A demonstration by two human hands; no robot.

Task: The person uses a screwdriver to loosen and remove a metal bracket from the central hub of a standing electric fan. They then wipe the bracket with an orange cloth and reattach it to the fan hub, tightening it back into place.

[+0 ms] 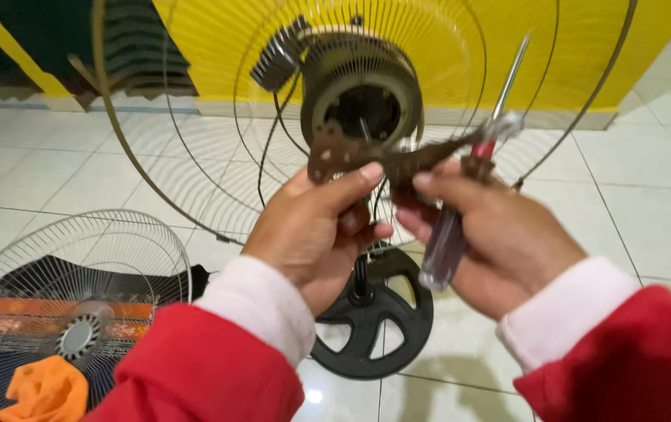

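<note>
A pedestal fan stands in front of me with its dusty motor housing [360, 86] bared inside the rear wire guard [195, 141]. My left hand [312, 227] pinches a brown rusty metal bracket [343, 156] just below the motor. My right hand [492, 234] grips the other end of that bracket and also holds a screwdriver [460, 211] with a clear and red handle, its shaft pointing up and to the right. Both wrists wear red sleeves with white cuffs.
The fan's black round base [374, 320] rests on the white tiled floor under my hands. A detached front wire guard [78, 297] lies at lower left over a dark mat, with an orange cloth [42, 391] beside it. A yellow wall [585, 47] runs behind.
</note>
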